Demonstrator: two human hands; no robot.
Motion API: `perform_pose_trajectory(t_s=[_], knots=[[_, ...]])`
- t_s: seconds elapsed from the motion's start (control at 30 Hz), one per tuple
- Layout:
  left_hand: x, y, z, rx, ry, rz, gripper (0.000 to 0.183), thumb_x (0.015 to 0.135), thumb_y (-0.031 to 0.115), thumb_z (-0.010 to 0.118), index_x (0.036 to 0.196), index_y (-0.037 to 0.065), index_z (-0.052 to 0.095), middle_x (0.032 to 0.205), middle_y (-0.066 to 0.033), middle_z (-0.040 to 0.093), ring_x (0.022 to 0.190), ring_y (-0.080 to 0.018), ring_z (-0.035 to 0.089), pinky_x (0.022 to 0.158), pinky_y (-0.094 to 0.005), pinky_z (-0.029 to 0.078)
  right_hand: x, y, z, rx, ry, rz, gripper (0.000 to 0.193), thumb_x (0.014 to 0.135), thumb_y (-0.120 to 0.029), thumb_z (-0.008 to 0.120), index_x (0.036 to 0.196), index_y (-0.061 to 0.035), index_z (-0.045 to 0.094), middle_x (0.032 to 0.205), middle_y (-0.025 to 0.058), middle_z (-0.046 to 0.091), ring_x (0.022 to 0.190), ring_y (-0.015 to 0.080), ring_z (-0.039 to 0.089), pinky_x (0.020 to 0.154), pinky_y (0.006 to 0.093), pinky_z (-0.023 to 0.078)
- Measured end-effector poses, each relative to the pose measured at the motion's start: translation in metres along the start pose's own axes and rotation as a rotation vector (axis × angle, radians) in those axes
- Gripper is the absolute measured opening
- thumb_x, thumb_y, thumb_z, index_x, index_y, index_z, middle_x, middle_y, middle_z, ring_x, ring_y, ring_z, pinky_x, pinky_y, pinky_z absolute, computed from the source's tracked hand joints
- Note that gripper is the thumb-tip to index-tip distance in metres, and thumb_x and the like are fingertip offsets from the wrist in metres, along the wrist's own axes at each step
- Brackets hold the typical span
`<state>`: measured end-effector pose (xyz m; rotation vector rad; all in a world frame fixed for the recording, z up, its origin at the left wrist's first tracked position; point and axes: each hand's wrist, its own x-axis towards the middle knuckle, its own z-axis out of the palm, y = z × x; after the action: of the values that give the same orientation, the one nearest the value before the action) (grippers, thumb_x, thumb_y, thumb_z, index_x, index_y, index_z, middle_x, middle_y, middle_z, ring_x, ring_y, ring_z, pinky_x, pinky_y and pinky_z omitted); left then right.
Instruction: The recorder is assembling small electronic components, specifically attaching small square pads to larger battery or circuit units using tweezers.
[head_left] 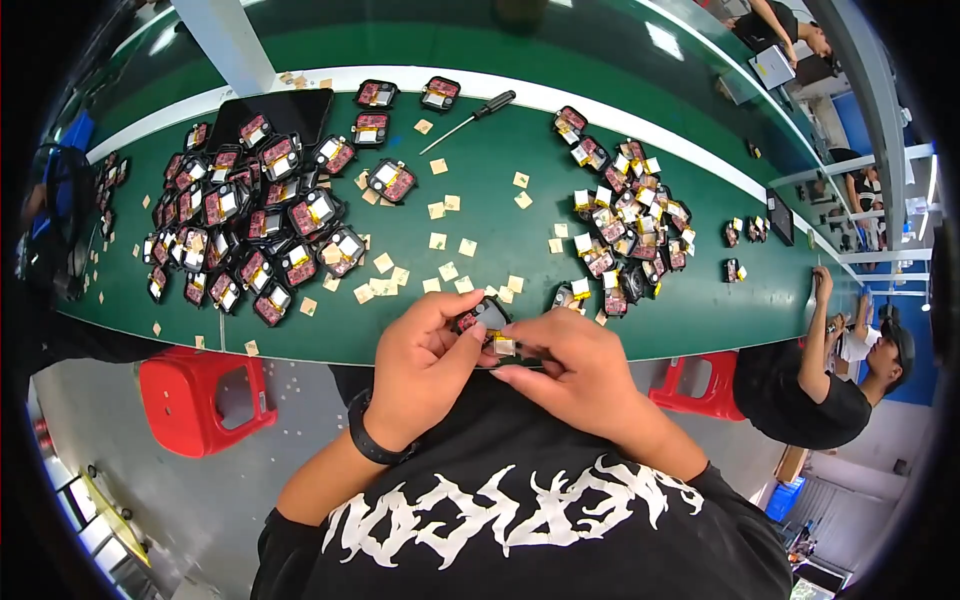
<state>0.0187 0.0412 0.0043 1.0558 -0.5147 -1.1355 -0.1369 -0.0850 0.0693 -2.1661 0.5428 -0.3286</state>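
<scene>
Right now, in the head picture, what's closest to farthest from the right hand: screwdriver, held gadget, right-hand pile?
1. Held gadget: just left of the right hand.
2. Right-hand pile: on the table ahead.
3. Screwdriver: farther ahead, to the left.

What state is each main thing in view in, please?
Held module: red board exposed
Left hand: gripping the module
Right hand: at the module's right side, grip unclear
Left modules: heaped
Right modules: clustered, white parts showing
Screwdriver: lying flat, unheld
Beige squares: scattered
Left red stool: unoccupied
</scene>
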Motion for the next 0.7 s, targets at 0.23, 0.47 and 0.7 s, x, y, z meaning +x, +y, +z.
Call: perform_pose_trajectory(t_s=[0.23, 0.47, 0.7], knots=[[0.004, 0.007, 0.007, -0.04, -0.028, -0.001, 0.034, 0.103, -0.007, 0.054, 0.136, -0.007, 0.054, 0.118, -0.0115, 0.063, 0.101, -0.015, 0.069, 0.089, -0.0301, 0.063, 0.003, 0.014, 0.003, -0.083, 0.063, -0.12, 0.023, 0.089, -0.005, 0.076, 0.112, -0.0061, 0.073, 0.092, 0.0103, 0.068, 0.08, 0.0315, 0.068, 0.067, 0.0368, 0.055], [0.003, -0.002, 0.003, 0.028, -0.032, -0.015, 0.033, 0.102, -0.007, 0.055, 0.134, -0.008, 0.054, 0.121, -0.0143, 0.065, 0.101, -0.015, 0.07, 0.089, -0.0301, 0.062, 0.006, 0.004, 0.005, 0.221, 0.069, 0.295, 0.012, 0.096, -0.007, 0.074, 0.105, 0.0009, 0.071, 0.083, 0.0088, 0.072, 0.067, 0.0105, 0.062, 0.061, 0.0272, 0.05], [0.003, -0.001, 0.006, 0.066, -0.013, 0.034, 0.032, 0.1, -0.008, 0.056, 0.132, -0.009, 0.055, 0.117, -0.0139, 0.067, 0.101, -0.0158, 0.071, 0.086, -0.029, 0.061, 0.004, 0.013, 0.015, 0.268, 0.124, 0.3, 0.013, 0.095, -0.009, 0.075, 0.101, 0.0008, 0.071, 0.077, 0.0063, 0.07, 0.063, 0.0063, 0.058, 0.058, 0.0254, 0.047]])
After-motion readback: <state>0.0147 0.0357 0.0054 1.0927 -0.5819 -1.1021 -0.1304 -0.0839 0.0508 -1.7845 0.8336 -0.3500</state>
